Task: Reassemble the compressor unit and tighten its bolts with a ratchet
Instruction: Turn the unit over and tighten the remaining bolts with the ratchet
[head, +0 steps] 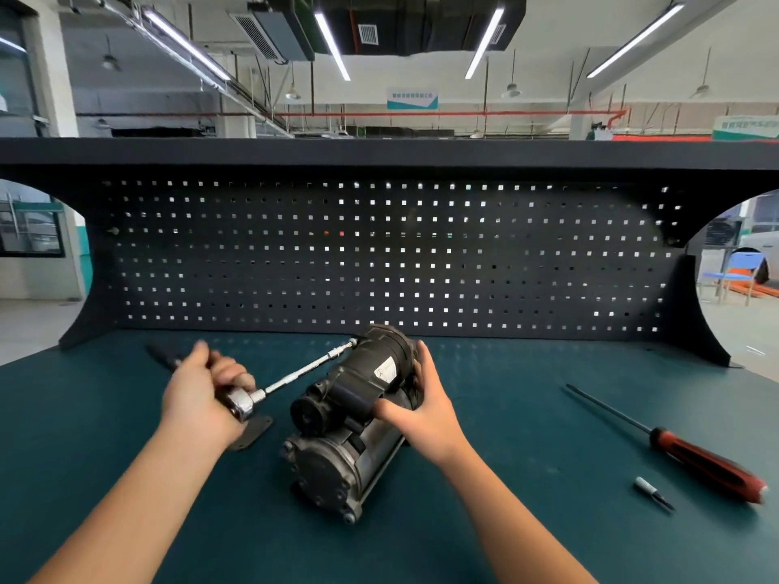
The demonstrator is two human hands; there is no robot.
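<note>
Currently: bolt-tightening step, by the look of it. Your left hand [202, 389] is clenched on the ratchet [242, 400], whose long extension [303, 373] meets the far end of the compressor unit [350, 419]. The unit lies on its side mid-bench [506, 457]. Your right hand [425, 406] clasps its black housing. Next move likely needs a steady swing with the socket square.

Of the person only two arms showed, the left hand [198, 394] and left forearm [139, 491] at 7 o'clock, the right hand [421, 404] and right forearm [506, 499] at 5 o'clock, all bare down to the view's lower edge.
</note>
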